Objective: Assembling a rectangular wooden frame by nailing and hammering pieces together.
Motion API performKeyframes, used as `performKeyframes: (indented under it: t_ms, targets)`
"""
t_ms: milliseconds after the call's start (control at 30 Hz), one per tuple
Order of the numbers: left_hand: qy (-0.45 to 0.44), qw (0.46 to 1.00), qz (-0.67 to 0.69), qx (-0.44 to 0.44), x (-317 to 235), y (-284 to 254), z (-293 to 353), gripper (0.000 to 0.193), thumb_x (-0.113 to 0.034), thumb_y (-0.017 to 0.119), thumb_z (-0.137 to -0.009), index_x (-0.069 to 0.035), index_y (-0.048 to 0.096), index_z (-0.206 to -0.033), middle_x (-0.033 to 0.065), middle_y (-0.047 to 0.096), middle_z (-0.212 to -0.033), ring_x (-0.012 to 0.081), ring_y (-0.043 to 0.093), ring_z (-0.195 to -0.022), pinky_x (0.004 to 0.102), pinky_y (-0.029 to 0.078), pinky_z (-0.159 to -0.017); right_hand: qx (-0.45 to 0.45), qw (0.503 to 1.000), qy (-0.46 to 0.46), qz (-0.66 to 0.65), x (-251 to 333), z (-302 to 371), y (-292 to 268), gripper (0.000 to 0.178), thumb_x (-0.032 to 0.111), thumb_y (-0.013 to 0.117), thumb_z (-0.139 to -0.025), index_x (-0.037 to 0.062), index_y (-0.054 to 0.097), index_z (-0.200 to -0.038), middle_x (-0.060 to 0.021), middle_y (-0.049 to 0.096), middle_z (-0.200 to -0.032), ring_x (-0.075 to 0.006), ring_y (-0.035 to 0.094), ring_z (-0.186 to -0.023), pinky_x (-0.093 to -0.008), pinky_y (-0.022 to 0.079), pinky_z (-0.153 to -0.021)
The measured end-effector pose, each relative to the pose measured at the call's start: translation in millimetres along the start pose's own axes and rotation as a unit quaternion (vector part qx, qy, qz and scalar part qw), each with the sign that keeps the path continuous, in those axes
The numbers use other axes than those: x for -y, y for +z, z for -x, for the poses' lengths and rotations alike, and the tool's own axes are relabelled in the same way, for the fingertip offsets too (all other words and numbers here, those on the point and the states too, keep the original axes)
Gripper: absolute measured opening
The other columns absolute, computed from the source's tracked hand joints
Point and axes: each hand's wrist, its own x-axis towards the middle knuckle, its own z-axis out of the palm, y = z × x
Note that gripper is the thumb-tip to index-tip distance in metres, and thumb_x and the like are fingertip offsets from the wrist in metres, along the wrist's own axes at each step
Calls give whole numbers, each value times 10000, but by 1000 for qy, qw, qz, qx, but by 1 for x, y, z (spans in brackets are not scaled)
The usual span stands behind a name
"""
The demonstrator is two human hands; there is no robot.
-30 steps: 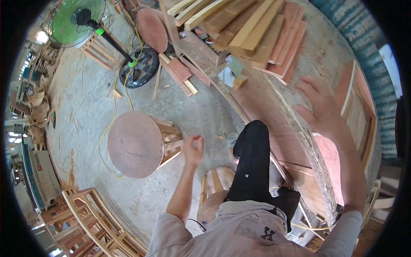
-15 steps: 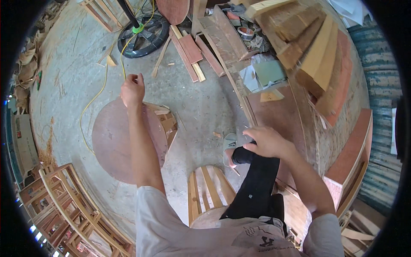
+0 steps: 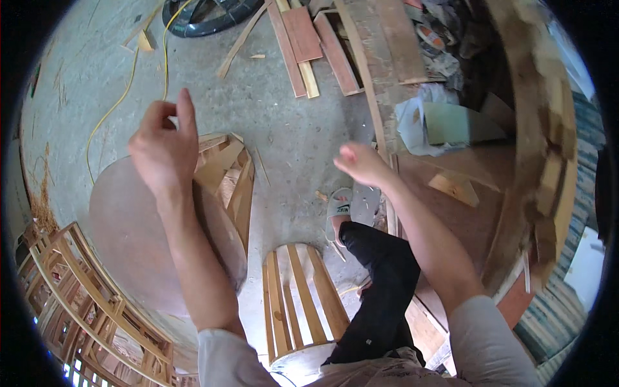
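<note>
My left hand [image 3: 164, 145] is raised over the far edge of a round brown board [image 3: 142, 238], its fingers curled and its thumb pointing up. No object shows in it. Beside and partly under the board is a tapered frame of wooden slats [image 3: 232, 177]. My right hand [image 3: 362, 164], slightly blurred, hangs above the floor near my sandalled foot [image 3: 339, 203]. Its fingers are curled in, and nothing is seen in them. Between the board and my black-trousered leg stands a slatted wooden stool [image 3: 300, 290] with a round end.
Loose boards [image 3: 300, 42] lie on the concrete floor ahead. A wooden workbench [image 3: 445, 200] on the right carries papers, scraps and stacked timber [image 3: 554, 174]. A yellow cord [image 3: 119, 100] runs along the floor at left. Curved wooden frames [image 3: 97, 303] fill the lower left.
The view has shifted toward the right and closer to the floor things. My right hand has moved forward from near my knee, its fingers curling in. My left hand stays over the board.
</note>
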Motion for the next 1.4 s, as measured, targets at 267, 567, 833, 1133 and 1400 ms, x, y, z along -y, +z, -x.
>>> performKeyframes:
  t_ms: [267,567,833,1133,1400]
  targets:
    - [-60,994,-86,21,-25,-5,5,385,-256,695,-921,-27,590,-629,17,497,-481,38,416,-455,226,322,-430,-300,938,172,18,-116,-286,-38,539,271,633,-824,-76,552,-1230,-293,578,-1250,-434,559,-1179,-473,464,-985]
    - [-62,985,-151,54,-15,8,6,412,-360,678,-920,-55,593,-658,-5,491,-488,55,391,-455,248,279,-443,-264,956,124,-29,-132,-315,-1,562,275,725,-776,-28,544,-1214,-268,591,-1217,-378,582,-1148,-460,452,-986]
    - [-108,970,-212,57,-32,3,4,475,-477,632,-919,-57,627,-698,15,497,-506,85,433,-484,287,327,-460,-220,965,117,-77,-26,-231,130,424,154,608,-833,25,476,-1215,-231,570,-1199,-399,552,-1142,-536,433,-933]
    - [-65,984,-163,41,-17,1,8,505,-493,611,-932,-43,601,-703,17,483,-540,83,421,-516,291,347,-475,-171,963,107,-176,8,-171,215,444,125,622,-816,33,436,-1209,-236,538,-1185,-406,524,-1146,-533,427,-938]
    - [-43,992,-105,52,16,-9,9,447,-426,602,-963,-28,614,-760,14,556,-687,105,475,-656,264,407,-625,-162,956,120,-215,-49,-174,198,214,112,588,-812,17,610,-1003,-234,647,-1037,-405,617,-1002,-496,491,-843]
